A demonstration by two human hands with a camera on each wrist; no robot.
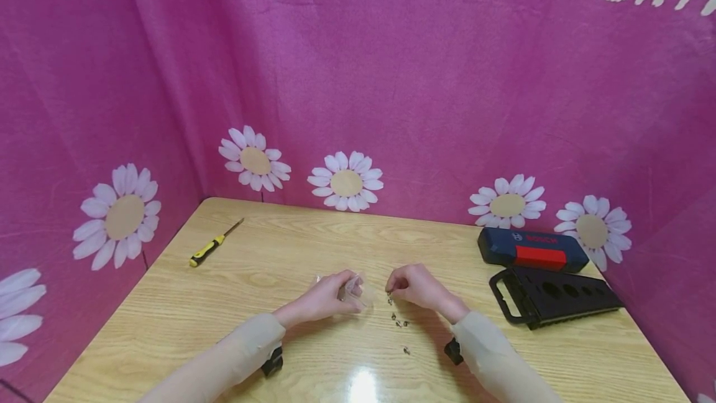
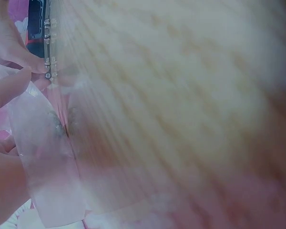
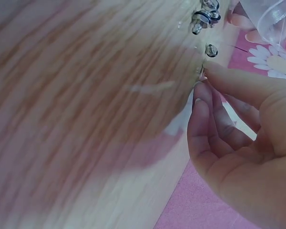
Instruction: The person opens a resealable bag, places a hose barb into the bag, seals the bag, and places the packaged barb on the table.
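Head view | left hand (image 1: 321, 300) grip pinches clear bag (image 1: 358, 291) | right hand (image 1: 416, 288) grip pinches screw (image 1: 390, 295) beside bag | screw may slip, roll across worktop (image 1: 224, 303)

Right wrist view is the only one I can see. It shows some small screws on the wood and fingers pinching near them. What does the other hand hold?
Observer: The left hand holds a small clear plastic bag at the table's middle.
Operator: How many screws lie loose on the table?
Observer: The head view shows about four small screws in front of the right hand, and one more at its fingers.
Operator: Are there any tools near?
Observer: A yellow screwdriver lies far left, and a blue case with a black tray lies far right.
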